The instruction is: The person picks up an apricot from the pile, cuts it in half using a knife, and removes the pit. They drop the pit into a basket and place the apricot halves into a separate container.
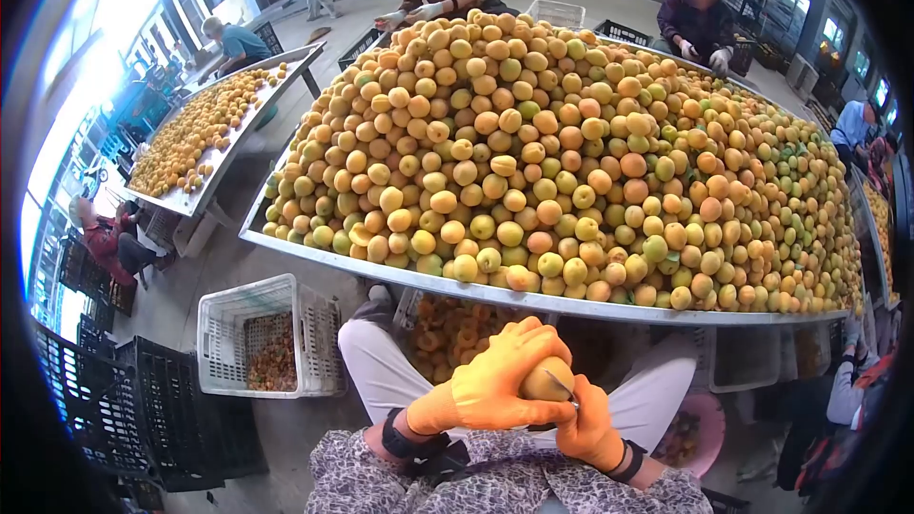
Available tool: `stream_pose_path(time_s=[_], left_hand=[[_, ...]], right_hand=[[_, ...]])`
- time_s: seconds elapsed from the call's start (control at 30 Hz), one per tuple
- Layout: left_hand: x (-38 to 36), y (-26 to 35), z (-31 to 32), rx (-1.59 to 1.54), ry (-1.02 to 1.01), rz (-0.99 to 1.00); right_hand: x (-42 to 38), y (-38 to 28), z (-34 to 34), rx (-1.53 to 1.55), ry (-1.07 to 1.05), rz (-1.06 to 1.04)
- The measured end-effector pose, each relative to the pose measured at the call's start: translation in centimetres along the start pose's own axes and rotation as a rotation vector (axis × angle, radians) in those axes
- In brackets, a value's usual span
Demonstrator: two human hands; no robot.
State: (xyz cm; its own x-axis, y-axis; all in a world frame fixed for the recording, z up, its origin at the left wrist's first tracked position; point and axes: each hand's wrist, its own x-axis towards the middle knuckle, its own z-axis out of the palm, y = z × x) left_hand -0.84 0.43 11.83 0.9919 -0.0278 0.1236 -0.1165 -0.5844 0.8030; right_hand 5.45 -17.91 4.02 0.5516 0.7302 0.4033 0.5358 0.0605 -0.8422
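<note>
Both my hands wear orange gloves and meet over my lap. A single yellow apricot point(545, 380) sits in my left hand point(487, 383), the fingers wrapped over its top and side. My right hand point(588, 430) is closed on a small knife point(560, 384), its thin blade lying against the apricot's right side; the handle is mostly hidden in the glove. Between my knees stands a crate holding opened apricot pieces point(447, 324). Just beyond my hands is a large metal-edged table point(495, 296) heaped with whole apricots point(514, 167).
A white crate point(301, 333) with dark scraps at the bottom stands on the floor to my left, near stacked black crates point(181, 409). A pink basin point(700, 430) is by my right knee. Another apricot table point(195, 200) stands far left. Several people work around the tables.
</note>
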Motion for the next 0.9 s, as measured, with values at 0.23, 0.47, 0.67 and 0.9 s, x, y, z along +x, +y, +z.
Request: stream_pose_path(time_s=[0.23,0.47,0.67,0.9], left_hand=[[-0.3,0.3,3.1,-0.948,0.082,-0.047],[0.2,-0.3,0.8,-0.453,0.025,0.134],[-0.5,0.0,1.4,-0.416,0.126,0.006],[0.6,-3.7,1.1,-0.718,0.160,-0.248]], right_hand=[[0.4,0.1,0.3,0.151,0.091,-0.035],[0.1,0.8,-0.1,0.016,0.033,-0.099],[1.0,-0.5,-1.1,-0.013,0.020,-0.082],[2.4,-1.9,-1.7,0.067,-0.066,0.350]])
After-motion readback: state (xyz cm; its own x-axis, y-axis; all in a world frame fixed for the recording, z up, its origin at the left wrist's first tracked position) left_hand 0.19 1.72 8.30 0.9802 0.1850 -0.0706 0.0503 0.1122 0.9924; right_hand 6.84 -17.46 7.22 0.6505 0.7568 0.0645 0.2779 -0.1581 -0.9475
